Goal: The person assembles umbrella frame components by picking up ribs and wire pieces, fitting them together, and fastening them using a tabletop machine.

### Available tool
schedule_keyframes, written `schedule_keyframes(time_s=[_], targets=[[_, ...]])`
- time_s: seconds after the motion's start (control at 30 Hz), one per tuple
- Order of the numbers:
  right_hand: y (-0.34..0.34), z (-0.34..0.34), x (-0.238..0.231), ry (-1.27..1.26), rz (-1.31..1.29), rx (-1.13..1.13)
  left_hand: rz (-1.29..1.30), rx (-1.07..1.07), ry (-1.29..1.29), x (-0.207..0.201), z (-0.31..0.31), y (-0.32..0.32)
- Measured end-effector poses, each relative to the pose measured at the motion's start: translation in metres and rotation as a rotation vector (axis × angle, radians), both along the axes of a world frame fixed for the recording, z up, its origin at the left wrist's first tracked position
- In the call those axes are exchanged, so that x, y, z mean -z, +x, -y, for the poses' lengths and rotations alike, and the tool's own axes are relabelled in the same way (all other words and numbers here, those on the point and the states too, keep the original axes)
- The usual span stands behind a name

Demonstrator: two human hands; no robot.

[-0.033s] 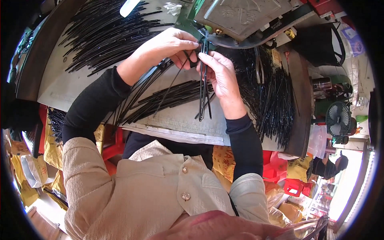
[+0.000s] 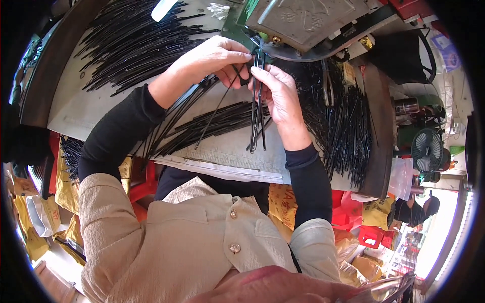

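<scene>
Both hands meet near the front of a metal machine [image 2: 308,22] at the table's far side. My right hand [image 2: 280,93] is closed around a few thin black rods [image 2: 254,121] that hang toward me, one with a bent, hook-like end. Close beside it, my left hand [image 2: 214,58] pinches with thumb and fingers; a single slim black rod [image 2: 214,113] slants down from it. Something small and dark sits between the two hands, partly hidden by fingers. Loose black rods [image 2: 212,123] lie on the tabletop under my hands.
A large spread of black rods [image 2: 146,48] covers the table's far left. Another thick bundle [image 2: 348,136] lies at the right, by the wooden table edge [image 2: 381,146]. A ruler-marked strip [image 2: 222,164] runs along the near edge. A fan [image 2: 428,149] stands further right.
The slim rod under my left hand has shifted very slightly, and the lower ends of the rods in my right hand have moved a little. Both hands stay in place.
</scene>
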State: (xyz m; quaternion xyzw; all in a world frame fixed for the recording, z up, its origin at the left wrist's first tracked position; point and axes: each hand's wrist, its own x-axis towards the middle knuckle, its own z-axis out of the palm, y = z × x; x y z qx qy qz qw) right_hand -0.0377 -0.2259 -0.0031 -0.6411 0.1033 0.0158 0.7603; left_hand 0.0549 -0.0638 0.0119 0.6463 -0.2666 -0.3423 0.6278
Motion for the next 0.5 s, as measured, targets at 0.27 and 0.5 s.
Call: schedule_keyframes(time_s=[0.27, 0.5], targets=[[0.0033, -0.0008, 0.0014, -0.018, 0.060, 0.038, -0.005, -0.019, -0.003, 0.0073, 0.0032, -0.0015], [0.0073, 0.0002, 0.0019, -0.089, 0.075, 0.024, 0.053, -0.007, -0.003, 0.0097, 0.0042, 0.0003]])
